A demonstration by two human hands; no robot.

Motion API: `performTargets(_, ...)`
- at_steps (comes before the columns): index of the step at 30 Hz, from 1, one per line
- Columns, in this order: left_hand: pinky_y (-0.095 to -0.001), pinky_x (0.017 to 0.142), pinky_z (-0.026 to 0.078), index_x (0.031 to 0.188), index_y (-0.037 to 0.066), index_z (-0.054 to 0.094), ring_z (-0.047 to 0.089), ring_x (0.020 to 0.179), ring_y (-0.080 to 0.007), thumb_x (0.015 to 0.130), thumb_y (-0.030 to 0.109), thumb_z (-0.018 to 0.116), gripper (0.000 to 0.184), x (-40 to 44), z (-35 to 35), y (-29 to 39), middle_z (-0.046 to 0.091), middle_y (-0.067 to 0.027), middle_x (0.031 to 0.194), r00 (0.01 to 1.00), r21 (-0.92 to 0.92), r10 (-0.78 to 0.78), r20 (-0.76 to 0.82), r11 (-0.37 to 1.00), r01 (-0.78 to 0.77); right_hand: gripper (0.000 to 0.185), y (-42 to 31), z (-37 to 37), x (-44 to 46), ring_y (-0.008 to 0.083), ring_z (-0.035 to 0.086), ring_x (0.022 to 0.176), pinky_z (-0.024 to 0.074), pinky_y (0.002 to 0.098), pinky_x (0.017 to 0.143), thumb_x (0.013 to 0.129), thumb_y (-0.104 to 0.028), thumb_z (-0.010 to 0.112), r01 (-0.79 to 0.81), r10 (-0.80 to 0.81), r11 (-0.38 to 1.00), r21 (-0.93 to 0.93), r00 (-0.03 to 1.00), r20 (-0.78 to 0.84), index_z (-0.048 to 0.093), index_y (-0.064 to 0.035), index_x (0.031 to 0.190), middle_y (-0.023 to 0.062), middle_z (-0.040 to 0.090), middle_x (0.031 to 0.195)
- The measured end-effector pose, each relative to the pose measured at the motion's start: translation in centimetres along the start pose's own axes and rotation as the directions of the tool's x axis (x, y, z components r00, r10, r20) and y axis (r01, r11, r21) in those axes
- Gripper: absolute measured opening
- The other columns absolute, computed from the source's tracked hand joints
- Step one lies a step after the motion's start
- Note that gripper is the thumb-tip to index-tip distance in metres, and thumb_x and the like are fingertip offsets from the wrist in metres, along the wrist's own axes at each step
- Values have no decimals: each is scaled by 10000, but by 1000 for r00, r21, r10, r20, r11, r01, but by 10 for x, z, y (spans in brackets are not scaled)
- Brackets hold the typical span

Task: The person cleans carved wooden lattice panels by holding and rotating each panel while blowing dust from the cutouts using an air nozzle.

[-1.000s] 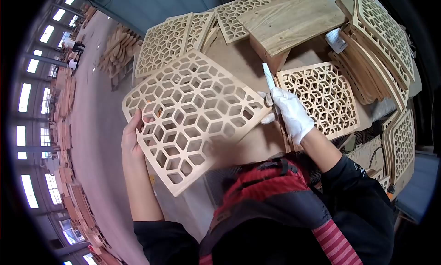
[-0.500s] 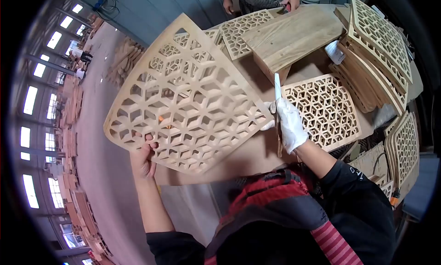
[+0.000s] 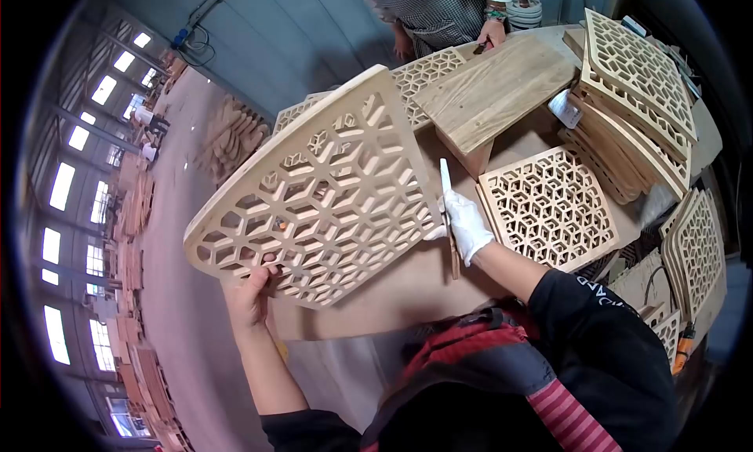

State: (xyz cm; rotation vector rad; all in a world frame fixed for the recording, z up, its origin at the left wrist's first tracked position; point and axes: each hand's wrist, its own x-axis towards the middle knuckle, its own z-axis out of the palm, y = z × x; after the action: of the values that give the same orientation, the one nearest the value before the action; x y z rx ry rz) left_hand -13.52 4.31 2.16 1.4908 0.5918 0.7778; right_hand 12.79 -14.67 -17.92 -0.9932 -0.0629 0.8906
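While my left hand [image 3: 249, 295] is gripping the lattice panel [image 3: 323, 173] at 7 o'clock, my right hand [image 3: 468, 231] is clenching a stick [image 3: 445, 177] plus the panel's 3 o'clock corner; wide-set holds should be limiting twist.

We see a pale wooden lattice panel [image 3: 321, 170], pierced throughout with angular openings and framed by a plain border, held up at a tilt left of the wooden stand [image 3: 496, 93] and nearer to us. Its thick, gently curved edge runs along the upper left. Our slim white stick [image 3: 445, 176] points upward, its upper end just left of the stand.
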Motion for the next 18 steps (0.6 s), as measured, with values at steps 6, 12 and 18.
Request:
performTargets(6, -300, 758, 533, 1253, 3, 476, 620, 798, -173, 780, 129, 770, 571, -3, 5, 15, 619, -111, 986, 998, 104, 58, -7, 993, -57, 382, 12, 7, 18, 156, 642, 719, 613, 360, 565, 996, -440, 471, -20, 18, 999, 39, 999, 44, 570, -74, 1043, 35, 604, 875)
performTargets(12, -299, 724, 533, 1290, -12, 453, 615, 837, -194, 760, 128, 789, 643, -5, -2, 15, 608, -115, 991, 992, 113, 117, 48, 986, -121, 409, 4, 18, 27, 151, 647, 724, 612, 353, 563, 978, -461, 497, -80, 79, 996, 40, 997, 20, 578, -67, 1055, 33, 612, 881)
performTargets(18, -296, 703, 536, 1232, -13, 496, 631, 819, -196, 761, 150, 795, 580, -6, 0, 8, 632, -111, 972, 996, 125, 86, 29, 988, -89, 486, 10, 18, 35, 171, 662, 788, 608, 372, 601, 975, -481, 485, -135, 137, 990, -43, 990, 29, 574, -60, 1200, 72, 652, 1022)
